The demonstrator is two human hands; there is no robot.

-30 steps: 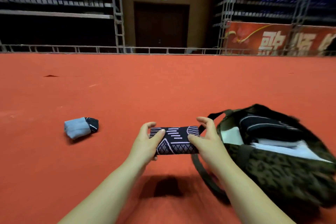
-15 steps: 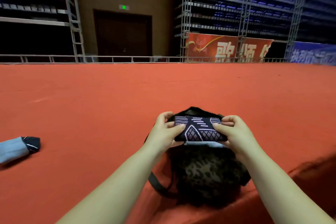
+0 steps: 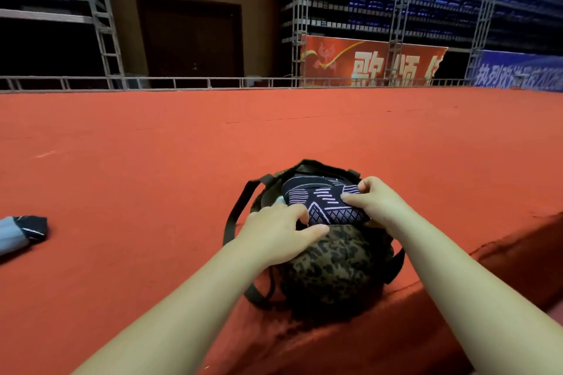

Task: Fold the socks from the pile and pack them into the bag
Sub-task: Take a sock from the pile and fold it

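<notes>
Head view. Folded navy knit sock [image 3: 324, 205], white geometric pattern: in mouth of leopard-print fabric bag [image 3: 335, 271] on red carpet [image 3: 152, 176]. Right hand [image 3: 379, 202]: pinching sock's right end. Left hand [image 3: 275, 236]: on sock's left end, grip not discernible. Pale-blue-and-navy folded sock [image 3: 21, 233]: far left, well apart.

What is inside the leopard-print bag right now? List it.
A folded navy patterned sock sits in the bag mouth, pinched by the right hand, left hand at its corner. Behind it, a dark striped fabric shows. Anything deeper is covered.
</notes>
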